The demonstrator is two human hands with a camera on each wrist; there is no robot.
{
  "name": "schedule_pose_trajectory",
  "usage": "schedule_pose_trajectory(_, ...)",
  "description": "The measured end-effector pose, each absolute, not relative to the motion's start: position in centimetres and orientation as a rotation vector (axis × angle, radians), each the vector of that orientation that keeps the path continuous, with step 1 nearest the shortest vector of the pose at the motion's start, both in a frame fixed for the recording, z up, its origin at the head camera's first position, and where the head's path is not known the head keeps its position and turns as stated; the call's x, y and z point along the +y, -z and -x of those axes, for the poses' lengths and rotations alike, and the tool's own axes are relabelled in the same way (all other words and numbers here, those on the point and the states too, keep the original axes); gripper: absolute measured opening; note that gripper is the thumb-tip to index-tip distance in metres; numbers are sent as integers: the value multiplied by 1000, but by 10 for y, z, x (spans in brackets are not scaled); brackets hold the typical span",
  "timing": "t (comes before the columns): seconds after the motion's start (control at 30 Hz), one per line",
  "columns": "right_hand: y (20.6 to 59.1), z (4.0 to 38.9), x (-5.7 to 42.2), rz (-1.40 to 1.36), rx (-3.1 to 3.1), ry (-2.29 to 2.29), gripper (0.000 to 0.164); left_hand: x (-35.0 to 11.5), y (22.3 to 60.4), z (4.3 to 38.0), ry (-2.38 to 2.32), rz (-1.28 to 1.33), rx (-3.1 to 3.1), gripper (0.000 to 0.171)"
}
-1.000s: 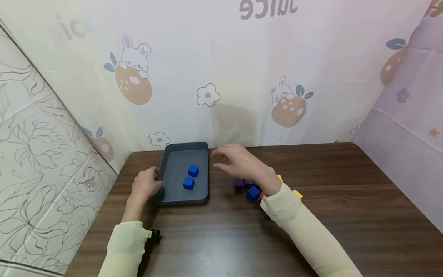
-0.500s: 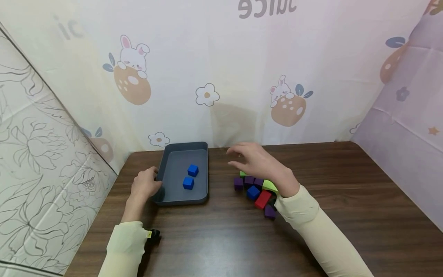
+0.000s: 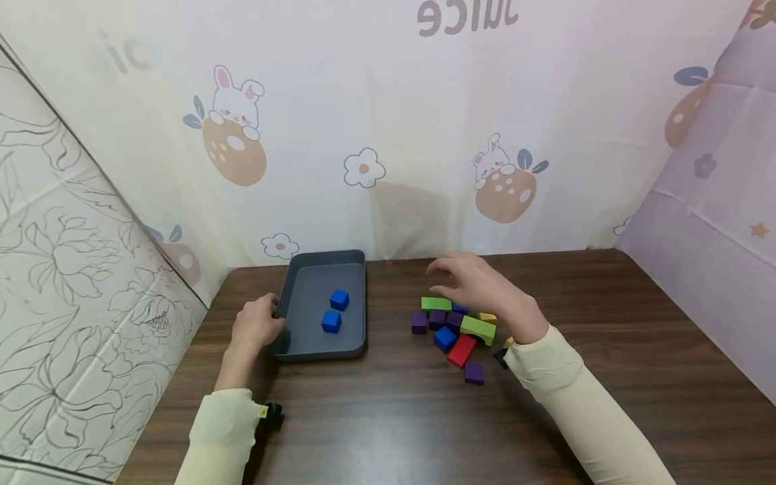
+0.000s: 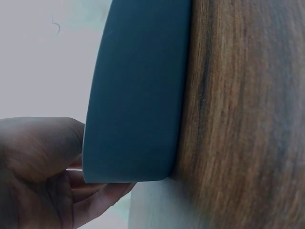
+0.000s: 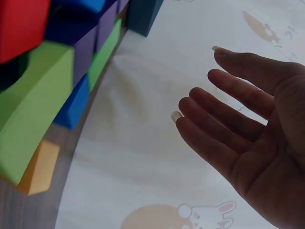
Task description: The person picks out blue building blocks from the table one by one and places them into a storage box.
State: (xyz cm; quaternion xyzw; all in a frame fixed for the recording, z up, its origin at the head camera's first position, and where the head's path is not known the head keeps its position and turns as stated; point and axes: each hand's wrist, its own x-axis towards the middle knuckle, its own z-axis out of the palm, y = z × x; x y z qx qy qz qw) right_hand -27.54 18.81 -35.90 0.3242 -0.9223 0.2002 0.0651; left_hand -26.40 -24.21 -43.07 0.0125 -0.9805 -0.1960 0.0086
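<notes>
My left hand point(image 3: 256, 323) holds the left side of a dark grey rectangular tray point(image 3: 309, 347), its thumb at the rim. In the left wrist view that hand point(image 4: 43, 167) meets the corner of the tray wall point(image 4: 136, 105), which hides part of the fingers. Two blue cubes, a farther one point(image 3: 339, 300) and a nearer one point(image 3: 331, 321), lie inside the tray. Over the back of a block pile hovers my right hand point(image 3: 479, 283), holding nothing. Its fingers are relaxed and apart from the thumb in the right wrist view. Beneath it is a green block point(image 3: 436, 304).
Right of the tray, the pile includes a blue cube point(image 3: 444, 338), a red block point(image 3: 462, 350), a light green arch block point(image 3: 478, 329), a purple block point(image 3: 474, 373) and a yellow block point(image 3: 487, 317). All rest on a brown wooden table point(image 3: 364, 424) against a printed curtain point(image 3: 412, 135).
My right hand has moved right, from beside the tray to above the block pile, uncovering more blocks. My left hand and the tray stay in place.
</notes>
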Motion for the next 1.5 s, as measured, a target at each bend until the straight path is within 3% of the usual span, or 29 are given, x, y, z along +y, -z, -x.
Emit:
schedule_pose_trajectory(0.67, 388, 288, 225, -880, -3012, -589, 33, -242, 432, 266, 618, -54, -3059, 46)
schedule_pose_trajectory(1.5, 410, 303, 234, -928, -3048, -547, 25, -242, 431, 265, 610, -68, -3064, 46)
